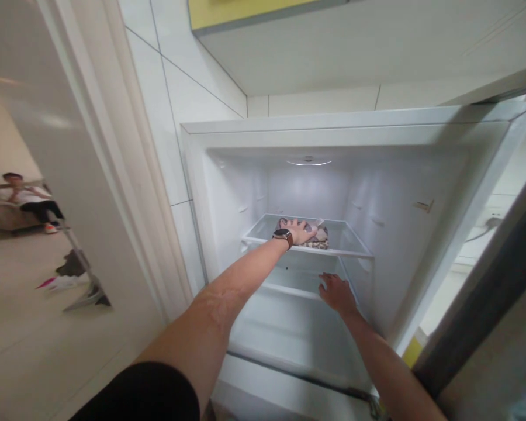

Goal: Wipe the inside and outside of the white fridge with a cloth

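My left hand (298, 230), with a dark-faced watch (283, 235) at the wrist, lies palm down on a folded patterned cloth (319, 238). Its fingers are spread across the cloth, which rests on the upper glass shelf (344, 238) inside an open fridge. Part of the cloth is hidden beneath the palm. Lower and to the right, my right hand (335, 291) is held below that shelf, its fingers apart and slightly bent, with nothing in them. Whether it touches the lower shelf (291, 290) I cannot tell.
The fridge's white frame (333, 131) surrounds the opening, with its open door (486, 316) at the right. A cabinet (355, 52) overhangs the top. White tiles (201, 88) line the left wall. Far left, a person (26, 196) sits on a sofa, with several items lying on the floor.
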Demonstrator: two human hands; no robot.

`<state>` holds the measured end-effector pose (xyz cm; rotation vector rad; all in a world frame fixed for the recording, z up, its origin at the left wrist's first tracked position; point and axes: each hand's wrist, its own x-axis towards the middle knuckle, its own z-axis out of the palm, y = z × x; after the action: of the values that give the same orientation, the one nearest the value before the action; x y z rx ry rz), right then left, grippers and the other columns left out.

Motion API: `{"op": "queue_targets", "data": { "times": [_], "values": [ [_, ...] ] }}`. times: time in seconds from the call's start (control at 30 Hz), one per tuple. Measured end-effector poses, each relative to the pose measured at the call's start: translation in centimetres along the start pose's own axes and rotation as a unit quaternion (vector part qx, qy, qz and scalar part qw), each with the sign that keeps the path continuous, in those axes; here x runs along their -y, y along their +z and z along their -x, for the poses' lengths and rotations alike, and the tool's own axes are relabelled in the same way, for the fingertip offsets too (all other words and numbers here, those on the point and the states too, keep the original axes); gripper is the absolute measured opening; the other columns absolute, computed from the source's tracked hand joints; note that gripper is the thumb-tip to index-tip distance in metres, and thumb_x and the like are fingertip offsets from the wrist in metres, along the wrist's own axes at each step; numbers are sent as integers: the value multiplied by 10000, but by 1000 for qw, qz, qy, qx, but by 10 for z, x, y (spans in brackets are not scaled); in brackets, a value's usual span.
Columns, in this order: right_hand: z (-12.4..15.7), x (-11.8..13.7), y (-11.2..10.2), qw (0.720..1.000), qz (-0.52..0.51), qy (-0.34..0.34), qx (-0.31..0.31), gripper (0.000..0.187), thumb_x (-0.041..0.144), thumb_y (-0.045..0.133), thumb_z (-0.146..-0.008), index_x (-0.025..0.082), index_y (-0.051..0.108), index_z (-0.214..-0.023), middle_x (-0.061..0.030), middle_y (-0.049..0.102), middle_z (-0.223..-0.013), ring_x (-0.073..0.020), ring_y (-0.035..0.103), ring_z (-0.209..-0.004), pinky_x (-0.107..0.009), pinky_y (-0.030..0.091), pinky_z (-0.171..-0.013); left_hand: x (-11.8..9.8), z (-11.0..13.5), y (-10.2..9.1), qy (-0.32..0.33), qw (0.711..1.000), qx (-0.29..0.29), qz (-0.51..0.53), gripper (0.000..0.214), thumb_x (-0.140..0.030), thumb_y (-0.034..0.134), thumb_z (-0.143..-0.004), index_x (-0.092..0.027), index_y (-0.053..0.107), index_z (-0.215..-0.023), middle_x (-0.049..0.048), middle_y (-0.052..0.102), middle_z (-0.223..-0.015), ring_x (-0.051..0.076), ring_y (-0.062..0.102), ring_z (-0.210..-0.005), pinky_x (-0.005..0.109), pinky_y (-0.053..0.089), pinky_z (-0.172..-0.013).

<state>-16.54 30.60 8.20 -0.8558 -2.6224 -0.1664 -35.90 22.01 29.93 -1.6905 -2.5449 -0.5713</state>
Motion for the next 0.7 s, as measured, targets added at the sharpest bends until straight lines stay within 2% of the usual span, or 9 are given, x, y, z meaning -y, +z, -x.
{"op": "queue_targets", "data": {
  "times": [0.2, 0.33, 0.43, 0.5, 0.57, 0.7],
  "values": [
    [-3, -9, 11, 1000, 16, -12, -9, 428, 286, 473, -1009, 219, 640, -1398, -111, 638, -1454, -257, 602, -1296, -347, 513, -913, -1, 22, -6, 81, 995, -33, -56, 699, -731, 386, -976, -206, 591, -1389, 187, 533, -1478, 376, 435, -1423, 644, 284, -1186],
    [-4, -12, 13, 1000, 17, -14, -8, 428, 283, 467, -1010, 229, 644, -1395, -104, 639, -1455, -245, 609, -1296, -343, 523, -907, -1, 38, -12, 89, 994, -5, -65, 871, -868, 368, -910, -203, 569, -1435, 189, 496, -1533, 398, 407, -1447, 643, 260, -1206],
    [-3, -11, 11, 1000, 22, -18, -9, 436, 290, 458, -1010, 217, 647, -1395, -111, 641, -1451, -251, 621, -1275, -356, 532, -889, 1, 48, -16, 107, 990, 29, -86, 1042, -933, 492, -801, -183, 480, -1525, 212, 415, -1609, 434, 350, -1482, 687, 235, -1204],
    [-2, -10, 10, 999, 24, -18, -15, 443, 285, 455, -1007, 208, 648, -1399, -119, 636, -1456, -259, 620, -1275, -369, 533, -893, 2, 52, -17, 128, 985, 39, -113, 1075, -886, 630, -752, -182, 448, -1544, 219, 396, -1622, 444, 351, -1479, 697, 247, -1196],
    [-2, -11, 10, 999, 23, -19, -20, 445, 279, 454, -1005, 204, 651, -1398, -125, 634, -1458, -263, 613, -1286, -377, 532, -910, 2, 55, -16, 141, 980, 32, -136, 1020, -811, 701, -757, -179, 465, -1522, 223, 416, -1603, 440, 386, -1455, 700, 277, -1181],
    [-4, -15, 16, 999, 23, -22, -13, 445, 285, 443, -1009, 209, 653, -1395, -124, 641, -1448, -263, 621, -1274, -384, 538, -910, 1, 65, -14, 159, 976, -5, -152, 797, -693, 653, -877, -155, 521, -1451, 221, 490, -1535, 404, 466, -1395, 697, 331, -1154]
  ]
}}
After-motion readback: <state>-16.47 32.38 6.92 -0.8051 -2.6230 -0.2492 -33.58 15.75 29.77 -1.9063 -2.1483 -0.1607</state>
